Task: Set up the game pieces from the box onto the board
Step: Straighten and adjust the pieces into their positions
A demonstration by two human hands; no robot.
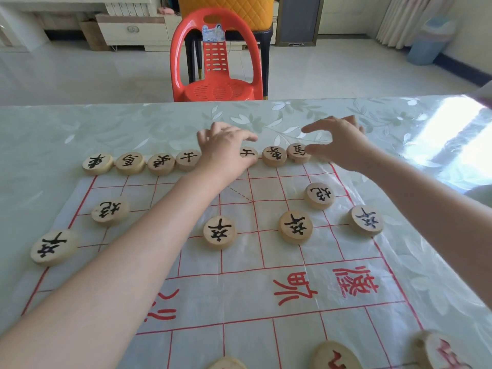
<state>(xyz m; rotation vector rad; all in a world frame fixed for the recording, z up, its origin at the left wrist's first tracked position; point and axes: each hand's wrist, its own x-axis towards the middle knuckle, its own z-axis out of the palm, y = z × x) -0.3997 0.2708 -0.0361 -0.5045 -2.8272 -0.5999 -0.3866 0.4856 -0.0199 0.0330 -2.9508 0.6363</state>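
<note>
On thin plastic board (266, 302), round wooden pieces (219, 232) under both hands (226, 147).

There is only one camera. It sits on the person's head and looks forward and down at the table (80, 123), close to the board (266, 302). The red chair (217, 57) stands farther off, across the table.

pieces (219, 232): pale matt wood, inked characters
board (292, 310): thin translucent sheet, slightly creased, red printed lines
table cover (133, 129): glossy plastic, leaf print
far chair (215, 75): shiny red plastic
</note>
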